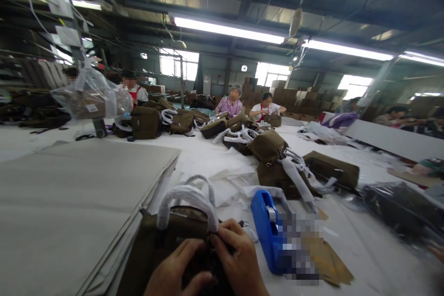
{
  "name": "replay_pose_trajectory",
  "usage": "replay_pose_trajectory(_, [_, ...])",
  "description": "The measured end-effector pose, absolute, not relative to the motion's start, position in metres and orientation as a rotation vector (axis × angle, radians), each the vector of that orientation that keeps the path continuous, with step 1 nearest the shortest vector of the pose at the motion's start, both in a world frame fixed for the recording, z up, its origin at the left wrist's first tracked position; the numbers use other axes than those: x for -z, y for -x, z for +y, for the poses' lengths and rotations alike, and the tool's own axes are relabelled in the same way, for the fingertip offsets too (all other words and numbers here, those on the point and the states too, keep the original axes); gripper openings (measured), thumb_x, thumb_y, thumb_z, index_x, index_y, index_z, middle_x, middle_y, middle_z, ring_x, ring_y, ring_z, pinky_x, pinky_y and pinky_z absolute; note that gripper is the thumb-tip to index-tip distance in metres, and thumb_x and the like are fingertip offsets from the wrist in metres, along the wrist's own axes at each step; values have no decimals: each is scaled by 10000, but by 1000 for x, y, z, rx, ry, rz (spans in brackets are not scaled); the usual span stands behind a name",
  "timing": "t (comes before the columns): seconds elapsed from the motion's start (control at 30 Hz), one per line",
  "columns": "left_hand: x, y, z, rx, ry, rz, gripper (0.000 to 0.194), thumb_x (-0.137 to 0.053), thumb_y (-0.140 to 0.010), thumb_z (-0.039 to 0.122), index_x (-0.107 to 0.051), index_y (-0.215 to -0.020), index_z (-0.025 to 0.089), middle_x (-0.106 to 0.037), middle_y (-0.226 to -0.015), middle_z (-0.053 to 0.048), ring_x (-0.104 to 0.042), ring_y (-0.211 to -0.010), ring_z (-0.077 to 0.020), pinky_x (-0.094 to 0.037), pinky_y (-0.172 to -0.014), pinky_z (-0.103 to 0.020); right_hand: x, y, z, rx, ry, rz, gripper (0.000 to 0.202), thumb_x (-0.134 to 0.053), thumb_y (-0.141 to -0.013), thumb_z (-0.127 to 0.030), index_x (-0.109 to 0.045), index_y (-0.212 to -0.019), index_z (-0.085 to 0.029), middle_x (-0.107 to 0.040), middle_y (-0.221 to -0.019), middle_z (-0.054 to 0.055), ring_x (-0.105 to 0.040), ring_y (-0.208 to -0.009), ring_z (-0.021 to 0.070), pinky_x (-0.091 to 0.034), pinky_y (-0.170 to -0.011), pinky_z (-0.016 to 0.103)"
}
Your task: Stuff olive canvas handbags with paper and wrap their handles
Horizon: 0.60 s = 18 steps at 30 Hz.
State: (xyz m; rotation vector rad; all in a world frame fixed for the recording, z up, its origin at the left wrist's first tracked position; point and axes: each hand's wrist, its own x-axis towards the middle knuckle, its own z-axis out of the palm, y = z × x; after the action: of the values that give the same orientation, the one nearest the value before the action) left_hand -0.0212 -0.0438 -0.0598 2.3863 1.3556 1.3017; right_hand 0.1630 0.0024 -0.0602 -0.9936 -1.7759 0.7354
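A dark olive handbag [156, 236] stands right in front of me at the bottom of the head view. Its two arched handles [173, 194] are wrapped in white padding. My right hand [239, 249] is closed, its fingers pinched on the bag at the foot of the near handle. Against the bag's front lies my left hand [180, 266], thumb and forefinger spread apart; its other fingers are hidden. Just right of my hands sits a blue tape dispenser [265, 231].
Flat grey-white sheets [86, 185] are stacked at left. More olive bags with wrapped handles [274, 162] lie across the table, beside brown paper pieces [333, 259] and a dark plastic-wrapped bundle [398, 203]. Several people work along the far side.
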Motion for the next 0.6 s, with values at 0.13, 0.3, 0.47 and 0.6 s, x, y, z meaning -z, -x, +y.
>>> replay_pose_trajectory(0.13, [78, 5, -34, -1292, -2281, 1443, 576, -638, -691, 134, -525, -1204, 370, -783, -964, 20, -782, -779, -223, -656, -709, -221, 64, -165, 1, -764, 979, -1766, 225, -553, -967, -231, -707, -805, -208, -625, -821, 12, -617, -795, 132, -459, -729, 200])
replay_pose_trajectory(0.3, [70, 10, -33, -1022, -2018, 1307, 332, -627, -772, 96, -639, -1051, 276, -766, -916, 47, -750, -796, -150, -598, -746, -173, 69, -171, 1, -787, 971, -1779, 217, -558, -965, -245, -705, -814, -196, -627, -836, 22, -620, -803, 134, -463, -734, 198])
replay_pose_trajectory(0.47, [52, 40, -19, -956, -1977, 1356, 146, -642, -880, 183, -730, -974, 253, -785, -946, 15, -746, -881, -169, -579, -807, -195, 66, -179, 1, -762, 913, -1935, 163, -571, -955, -201, -717, -882, -201, -644, -877, 37, -642, -822, 139, -485, -738, 200])
replay_pose_trajectory(0.6, [40, 51, 0, -1018, -2184, 1326, 244, -638, -856, 116, -778, -977, 274, -788, -984, -2, -739, -932, -183, -575, -879, -225, 61, -180, -1, -509, 761, -2088, 122, -615, -931, -196, -728, -977, -208, -654, -831, 46, -642, -744, 158, -504, -657, 220])
